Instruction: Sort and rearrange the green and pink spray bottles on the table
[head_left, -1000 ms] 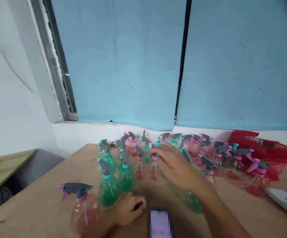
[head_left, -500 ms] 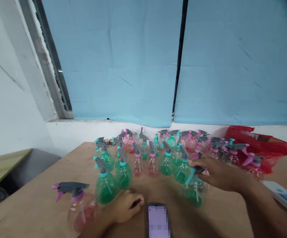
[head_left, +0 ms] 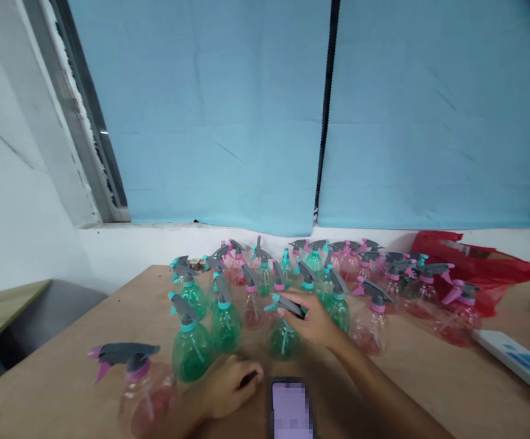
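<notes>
My right hand (head_left: 313, 318) grips the grey and turquoise trigger head of a green spray bottle (head_left: 283, 340), which stands in the middle of the front area. My left hand (head_left: 233, 385) rests on the table with its fingers curled into a loose fist, nothing visible in it. Beside it stands a green spray bottle (head_left: 192, 352) with a turquoise collar. A pink spray bottle (head_left: 148, 396) with a grey head is at the front left, near my left forearm. To the right of my right hand is another pink spray bottle (head_left: 369, 329).
Several more green and pink spray bottles stand in rows toward the wall on the wooden table (head_left: 104, 317). A phone (head_left: 291, 407) lies at the front edge. On the right are a red plastic bag (head_left: 479, 265) and a white and blue box (head_left: 518, 360). Blue curtains (head_left: 219, 110) hang behind.
My right hand has moved left, carrying the green spray bottle from the right side to the middle. My left hand has stayed in place. The view has shifted slightly.
</notes>
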Demonstrator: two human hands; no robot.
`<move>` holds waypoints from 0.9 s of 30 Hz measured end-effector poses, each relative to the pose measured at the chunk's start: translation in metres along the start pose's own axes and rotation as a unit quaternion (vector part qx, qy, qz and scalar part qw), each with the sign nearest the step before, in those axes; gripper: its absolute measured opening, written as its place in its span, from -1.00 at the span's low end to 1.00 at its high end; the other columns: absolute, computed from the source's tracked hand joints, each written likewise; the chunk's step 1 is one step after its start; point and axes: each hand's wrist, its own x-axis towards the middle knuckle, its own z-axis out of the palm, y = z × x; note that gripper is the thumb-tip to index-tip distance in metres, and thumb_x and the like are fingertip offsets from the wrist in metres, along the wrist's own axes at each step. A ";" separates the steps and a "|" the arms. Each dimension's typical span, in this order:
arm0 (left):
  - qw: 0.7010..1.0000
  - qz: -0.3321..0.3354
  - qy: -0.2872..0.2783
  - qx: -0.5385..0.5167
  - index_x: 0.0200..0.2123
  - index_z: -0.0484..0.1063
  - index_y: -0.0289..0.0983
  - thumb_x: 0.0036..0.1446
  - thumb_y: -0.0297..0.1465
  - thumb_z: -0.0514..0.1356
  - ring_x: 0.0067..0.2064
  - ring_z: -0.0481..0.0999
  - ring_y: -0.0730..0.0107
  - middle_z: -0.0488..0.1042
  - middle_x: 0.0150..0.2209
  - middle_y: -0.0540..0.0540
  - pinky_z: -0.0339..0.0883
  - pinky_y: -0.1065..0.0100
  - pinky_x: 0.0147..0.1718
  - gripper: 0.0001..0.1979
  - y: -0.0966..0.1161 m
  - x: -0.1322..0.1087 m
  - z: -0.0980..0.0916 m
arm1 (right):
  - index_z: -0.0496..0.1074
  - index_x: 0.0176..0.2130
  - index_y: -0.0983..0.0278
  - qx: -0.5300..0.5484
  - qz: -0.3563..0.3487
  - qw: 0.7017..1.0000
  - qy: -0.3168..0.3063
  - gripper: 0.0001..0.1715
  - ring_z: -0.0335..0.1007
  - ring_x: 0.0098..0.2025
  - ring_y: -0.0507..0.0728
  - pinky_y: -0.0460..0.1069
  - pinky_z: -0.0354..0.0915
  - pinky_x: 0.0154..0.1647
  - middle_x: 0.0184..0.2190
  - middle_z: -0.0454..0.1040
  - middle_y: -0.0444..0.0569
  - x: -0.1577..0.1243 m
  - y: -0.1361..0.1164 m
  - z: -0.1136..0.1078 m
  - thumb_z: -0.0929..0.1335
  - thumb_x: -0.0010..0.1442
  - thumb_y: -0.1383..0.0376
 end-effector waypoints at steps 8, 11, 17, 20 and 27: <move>1.000 0.011 0.010 -0.008 -0.25 0.48 -0.16 0.30 -0.45 0.09 -0.40 0.45 0.40 0.53 -0.39 0.06 0.14 0.41 -0.40 -0.83 0.000 0.000 0.001 | 0.60 -0.26 0.29 0.155 0.044 0.982 0.095 -0.71 0.42 -0.29 0.14 0.03 0.35 -0.23 -0.34 0.51 -0.02 -0.012 0.025 0.039 0.43 0.23 0.11; 1.000 0.015 0.006 -0.016 -0.25 0.48 -0.17 0.31 -0.45 0.08 -0.39 0.45 0.40 0.53 -0.39 0.05 0.15 0.42 -0.39 -0.83 0.000 0.000 0.001 | 0.58 -0.22 0.29 0.172 0.070 0.981 0.064 -0.68 0.39 -0.35 0.12 0.01 0.35 -0.29 -0.39 0.50 -0.05 -0.016 0.030 0.044 0.44 0.20 0.09; 1.000 0.015 0.004 -0.004 -0.25 0.48 -0.16 0.29 -0.45 0.10 -0.41 0.44 0.40 0.52 -0.41 0.06 0.13 0.41 -0.41 -0.84 -0.001 0.000 0.002 | 0.54 -0.32 0.25 0.142 0.086 0.985 0.049 -0.73 0.27 -0.46 0.05 -0.04 0.29 -0.40 -0.50 0.39 -0.16 -0.012 0.033 0.040 0.43 0.19 0.09; 1.000 0.014 0.004 -0.005 -0.26 0.48 -0.17 0.30 -0.44 0.10 -0.43 0.43 0.40 0.50 -0.43 0.06 0.11 0.41 -0.43 -0.85 0.000 0.000 0.000 | 0.56 -0.09 0.24 0.186 0.082 0.979 0.009 -0.69 0.37 -0.41 0.06 -0.04 0.34 -0.33 -0.41 0.47 -0.13 -0.005 0.030 0.034 0.42 0.19 0.17; 1.000 0.018 0.003 -0.001 -0.22 0.49 -0.16 0.32 -0.42 0.09 -0.41 0.46 0.41 0.51 -0.42 0.07 0.13 0.42 -0.41 -0.84 -0.001 0.000 0.002 | 0.56 -0.31 0.21 0.307 0.140 0.940 -0.046 -0.76 0.46 -0.45 0.10 0.00 0.36 -0.30 -0.53 0.52 -0.15 -0.001 0.028 0.036 0.36 -0.04 0.33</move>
